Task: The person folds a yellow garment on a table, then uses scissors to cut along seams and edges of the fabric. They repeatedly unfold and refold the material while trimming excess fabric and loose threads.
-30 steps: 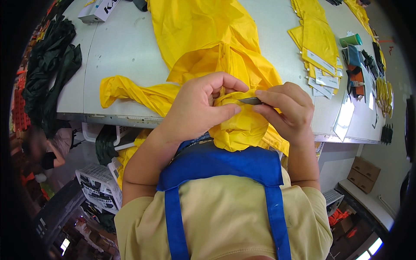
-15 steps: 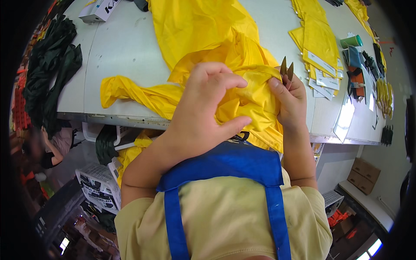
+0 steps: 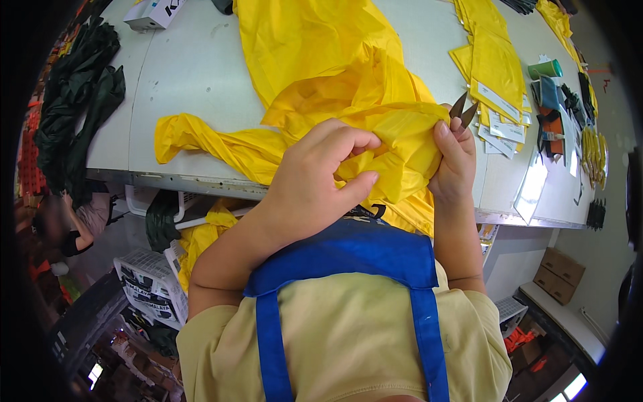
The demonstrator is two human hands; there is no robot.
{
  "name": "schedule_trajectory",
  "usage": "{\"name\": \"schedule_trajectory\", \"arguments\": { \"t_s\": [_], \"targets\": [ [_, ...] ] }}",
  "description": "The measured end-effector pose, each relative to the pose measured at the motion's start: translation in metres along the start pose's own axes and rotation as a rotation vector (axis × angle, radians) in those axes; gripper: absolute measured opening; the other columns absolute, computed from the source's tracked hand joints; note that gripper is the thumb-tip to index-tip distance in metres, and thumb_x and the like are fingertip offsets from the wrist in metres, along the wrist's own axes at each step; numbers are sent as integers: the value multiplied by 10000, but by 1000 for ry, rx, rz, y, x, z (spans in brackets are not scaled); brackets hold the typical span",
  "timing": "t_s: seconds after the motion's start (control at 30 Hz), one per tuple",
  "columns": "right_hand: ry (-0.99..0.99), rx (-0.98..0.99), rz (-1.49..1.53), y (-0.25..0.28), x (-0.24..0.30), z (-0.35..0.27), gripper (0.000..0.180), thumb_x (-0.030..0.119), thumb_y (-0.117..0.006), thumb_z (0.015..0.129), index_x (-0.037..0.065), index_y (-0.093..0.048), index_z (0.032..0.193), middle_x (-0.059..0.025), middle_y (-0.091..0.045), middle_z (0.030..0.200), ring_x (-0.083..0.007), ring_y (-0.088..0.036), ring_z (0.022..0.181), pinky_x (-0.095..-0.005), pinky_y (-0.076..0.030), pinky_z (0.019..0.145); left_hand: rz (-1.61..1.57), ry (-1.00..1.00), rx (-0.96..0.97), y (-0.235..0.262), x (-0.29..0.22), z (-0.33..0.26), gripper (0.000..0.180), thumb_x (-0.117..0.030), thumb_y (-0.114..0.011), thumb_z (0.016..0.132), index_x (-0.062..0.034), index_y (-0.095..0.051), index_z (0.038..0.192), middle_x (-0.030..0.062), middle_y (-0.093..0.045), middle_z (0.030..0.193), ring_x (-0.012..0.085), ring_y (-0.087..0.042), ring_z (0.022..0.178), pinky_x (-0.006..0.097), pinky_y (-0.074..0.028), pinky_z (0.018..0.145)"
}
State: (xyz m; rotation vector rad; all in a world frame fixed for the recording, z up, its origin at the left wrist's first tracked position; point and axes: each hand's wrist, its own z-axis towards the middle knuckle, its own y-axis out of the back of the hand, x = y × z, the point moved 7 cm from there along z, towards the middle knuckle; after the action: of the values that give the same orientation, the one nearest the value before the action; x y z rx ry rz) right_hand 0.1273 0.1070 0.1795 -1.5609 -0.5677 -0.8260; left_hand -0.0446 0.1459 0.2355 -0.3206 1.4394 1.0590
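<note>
Left hand (image 3: 315, 181) is pinching a bunched fold of the yellow fabric (image 3: 348, 87) at the desk's (image 3: 194, 67) near edge, grip clamped on the cloth. Right hand (image 3: 455, 157) is gripping thread snips (image 3: 463, 110) and the fold's right end; blades standing apart, handles hidden in the fist. Fabric is trailing below the desk edge, partly hidden behind the blue apron (image 3: 355, 251).

A white box (image 3: 155, 11) with dark print stood at the surface's (image 3: 194, 67) far left corner. White paper tags (image 3: 504, 117) lay on flat yellow packets (image 3: 492, 60) at right. White printed cartons (image 3: 149, 288) sat below the surface.
</note>
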Motion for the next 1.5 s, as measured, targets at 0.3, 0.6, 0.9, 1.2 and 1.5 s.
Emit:
{"name": "schedule_trajectory", "arguments": {
  "t_s": [0.3,0.6,0.9,1.2,1.5],
  "targets": [
    [158,69,-282,-2,13,-5,151,82,-580,880,6,-568,1010,23,-567,872,-63,-497,775,-213,-401,734,-525,277,-19,-7,26,-6,176,39,-554,813,-12,-569,981,8,-567,889,76,-534,800,215,-441,730],
    [-31,-171,-845,1,5,-3,240,0,-645,813,2,-568,1040,8,-555,799,-20,-401,586,-159,-310,526,-1098,324,-74,-15,38,-6,167,69,-550,816,-35,-567,946,5,-556,894,71,-520,855,204,-424,767],
    [351,104,-1280,-77,41,-16,152,-12,-704,667,14,-650,806,-81,-592,683,-173,-574,624,-264,-434,544,-977,215,-145,-16,32,-2,256,103,-521,829,-66,-427,997,33,-520,952,73,-505,891,213,-428,821],
    [-195,-92,-867,-51,12,-13,88,63,-694,745,17,-622,768,27,-552,640,-23,-436,521,-191,-329,473,-925,194,-95,-16,30,-5,282,94,-532,828,-83,-379,987,52,-521,956,74,-501,890,208,-435,807],
    [-287,-35,-116,-36,-5,-13,68,68,-593,762,35,-544,729,48,-458,644,-38,-378,541,-196,-285,506,-933,152,-129,-18,32,-2,287,96,-526,829,-78,-378,1003,54,-525,954,84,-516,894,223,-444,812]
  ]
}}
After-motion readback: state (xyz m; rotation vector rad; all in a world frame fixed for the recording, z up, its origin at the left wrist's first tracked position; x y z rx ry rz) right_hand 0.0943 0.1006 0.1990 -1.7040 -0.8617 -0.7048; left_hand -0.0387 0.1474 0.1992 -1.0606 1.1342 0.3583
